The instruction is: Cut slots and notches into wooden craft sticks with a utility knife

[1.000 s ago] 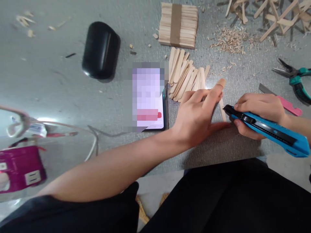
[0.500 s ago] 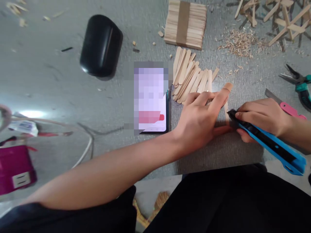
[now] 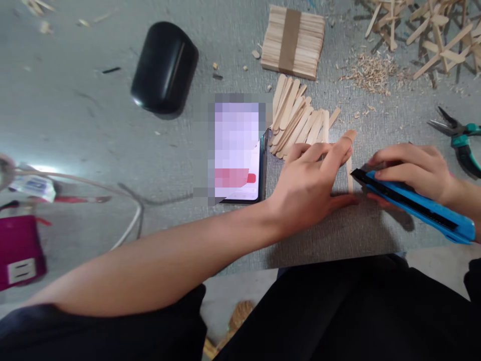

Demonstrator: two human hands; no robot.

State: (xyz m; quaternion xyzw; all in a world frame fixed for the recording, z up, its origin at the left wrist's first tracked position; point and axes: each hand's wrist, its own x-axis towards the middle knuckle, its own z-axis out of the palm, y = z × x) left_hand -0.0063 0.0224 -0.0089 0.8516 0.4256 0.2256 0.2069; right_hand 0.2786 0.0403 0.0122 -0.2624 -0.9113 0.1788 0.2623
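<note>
Right hand (image 3: 417,168) gripping cutter (image 3: 421,206) | left hand (image 3: 306,180) holding stick (image 3: 350,179) | tuck your near-side thumb (image 3: 343,201) clear of the blade (image 3: 353,174)

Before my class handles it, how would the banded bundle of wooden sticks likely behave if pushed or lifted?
The bundle would probably slide rather than roll, lying flat and blocky on the table. The band around its middle should keep most sticks together, though some might slip. Packed tightly, it may feel stiff.

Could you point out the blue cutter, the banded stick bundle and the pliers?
Blue cutter (image 3: 418,204), head view: middle of handle.
Banded stick bundle (image 3: 290,42), head view: brown band.
Pliers (image 3: 457,129), head view: near pivot.
</note>
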